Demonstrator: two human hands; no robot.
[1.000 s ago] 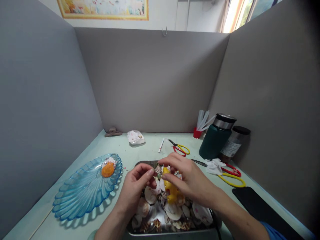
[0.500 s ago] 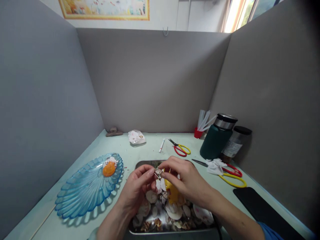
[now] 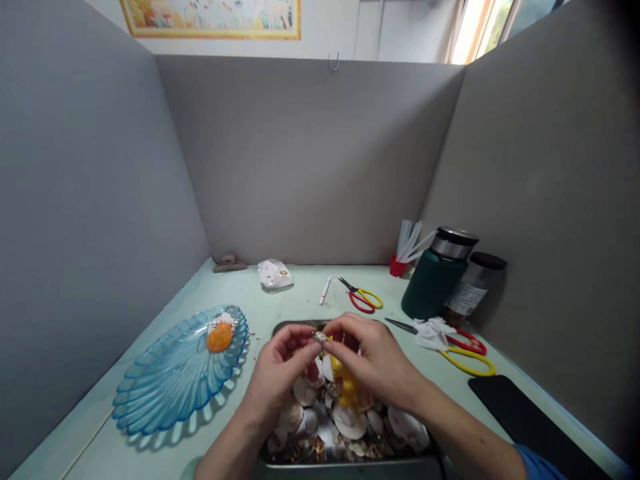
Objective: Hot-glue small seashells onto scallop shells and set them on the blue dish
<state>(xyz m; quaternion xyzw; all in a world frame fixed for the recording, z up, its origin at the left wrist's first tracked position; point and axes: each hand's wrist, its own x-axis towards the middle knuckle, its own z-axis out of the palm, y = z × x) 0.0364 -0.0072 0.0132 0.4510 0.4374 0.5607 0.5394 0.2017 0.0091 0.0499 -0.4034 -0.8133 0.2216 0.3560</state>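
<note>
A small spotted seashell is pinched between the fingertips of my left hand and my right hand. Both hands are closed on it, above a metal tray. White and brown seashells fill the tray, along with a yellow object partly covered by my right hand. The far part of the tray is mostly hidden behind my hands.
To the left lies a blue shell-shaped plate holding an orange piece. Scissors, larger scissors with tissue, a green bottle, a jar, a red cup of white sticks and a black phone stand or lie around.
The small spotted shell has been turned between my fingertips, and now lies more level. My left fingers have shifted slightly up and right. The view has moved a little.
</note>
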